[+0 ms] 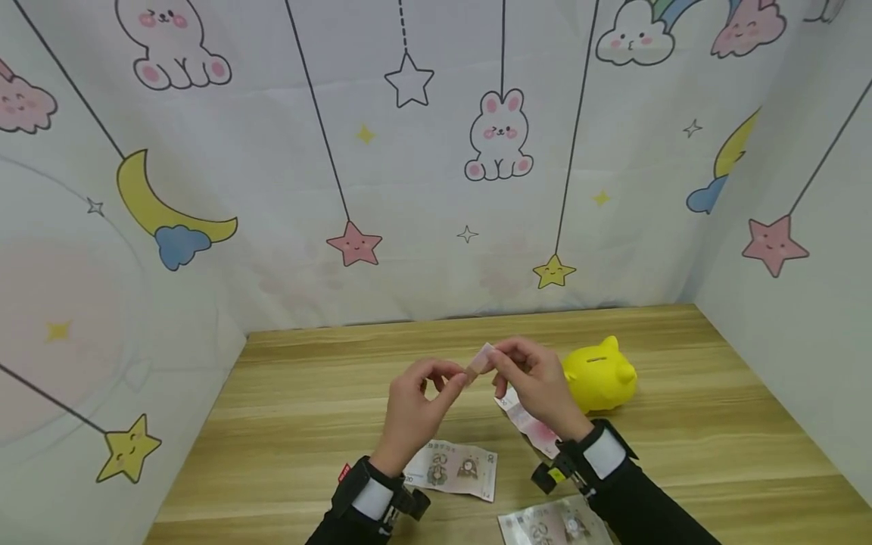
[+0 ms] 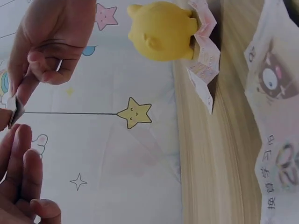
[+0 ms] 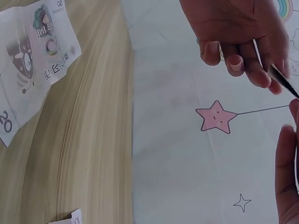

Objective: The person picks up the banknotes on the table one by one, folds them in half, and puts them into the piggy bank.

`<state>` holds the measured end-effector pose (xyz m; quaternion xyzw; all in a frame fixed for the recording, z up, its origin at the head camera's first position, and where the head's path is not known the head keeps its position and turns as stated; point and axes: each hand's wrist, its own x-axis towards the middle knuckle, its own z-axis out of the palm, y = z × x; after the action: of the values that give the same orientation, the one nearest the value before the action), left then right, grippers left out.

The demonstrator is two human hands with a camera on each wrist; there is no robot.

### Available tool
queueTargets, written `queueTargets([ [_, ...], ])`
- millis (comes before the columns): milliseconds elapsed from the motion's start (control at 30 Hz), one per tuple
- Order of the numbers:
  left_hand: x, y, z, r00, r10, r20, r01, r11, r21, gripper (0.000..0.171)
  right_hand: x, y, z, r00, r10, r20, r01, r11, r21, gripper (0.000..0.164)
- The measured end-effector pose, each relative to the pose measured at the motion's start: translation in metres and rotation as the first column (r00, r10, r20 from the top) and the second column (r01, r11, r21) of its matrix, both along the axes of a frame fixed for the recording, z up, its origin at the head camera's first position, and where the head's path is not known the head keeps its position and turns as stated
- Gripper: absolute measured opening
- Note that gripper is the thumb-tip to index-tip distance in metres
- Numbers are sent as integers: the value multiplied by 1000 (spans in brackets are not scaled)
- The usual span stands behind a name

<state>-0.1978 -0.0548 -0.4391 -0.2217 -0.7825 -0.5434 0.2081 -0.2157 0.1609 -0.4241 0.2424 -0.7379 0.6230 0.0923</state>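
Note:
Above the middle of the table, both hands pinch a small, narrow folded note [image 1: 481, 359]. My left hand [image 1: 417, 405] holds its lower end between thumb and forefinger, and my right hand [image 1: 540, 381] has the upper end. In the left wrist view the folded note [image 2: 15, 112] is seen nearly edge-on between the fingertips. A pink zigzag-creased banknote [image 1: 530, 428] lies under the right hand, partly hidden by it. Just behind that hand stands a yellow piggy bank [image 1: 599, 376] with a slot on top.
A play banknote marked 20 [image 1: 455, 471] lies flat by the left wrist. Another note [image 1: 553, 522] is at the table's front, cut off by the frame. Printed cloth walls [image 1: 422, 189] enclose the wooden table [image 1: 300, 401] at the back and sides.

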Motion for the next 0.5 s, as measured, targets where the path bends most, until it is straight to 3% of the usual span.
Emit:
queueTargets([
  [133, -2, -2, 6, 992, -58, 111, 57, 998, 9, 6, -1, 1, -1, 1000, 5, -26, -5, 1000, 12, 8],
  [267, -1, 1, 8, 996, -65, 68, 68, 997, -32, 9, -1, 2, -1, 999, 17, -34, -16, 1000, 19, 8],
  [400, -1, 4, 5, 999, -43, 0, 43, 998, -40, 5, -1, 3, 0, 999, 19, -37, -17, 999, 47, 8],
  [500, -1, 5, 3, 1000, -21, -12, 21, 999, -28, 3, -1, 4, 1, 999, 27, -42, -24, 997, 74, 8],
])
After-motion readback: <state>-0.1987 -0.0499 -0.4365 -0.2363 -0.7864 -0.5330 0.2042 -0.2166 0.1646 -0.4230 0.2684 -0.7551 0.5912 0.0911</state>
